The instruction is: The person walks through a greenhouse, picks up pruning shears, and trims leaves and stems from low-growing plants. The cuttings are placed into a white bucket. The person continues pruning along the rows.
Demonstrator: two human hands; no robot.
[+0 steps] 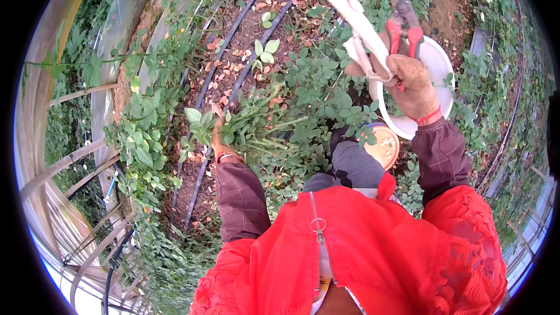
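My left hand [218, 140] grips a bunch of leafy green cut stems [258, 127], their bare ends pointing right. A red and a pale band circle its wrist. My right hand [411, 81] is raised at the upper right, closed around red-handled pruning shears [403, 22] whose blades point away from me. A pale strip [337, 0] runs from the top edge down to the fingers of that hand; whether it is held or only passes in front, I cannot tell. Beneath the right hand stands a white bucket [439, 63], partly hidden by the hand.
Near my legs sits an orange-rimmed container [383, 146] with pale bits in it. Black drip pipes [245, 72] cross the leaf-littered soil. Leafy bushes [321, 74] grow close around me. Wooden poles [65, 168] and plastic sheeting [118, 22] line the left side.
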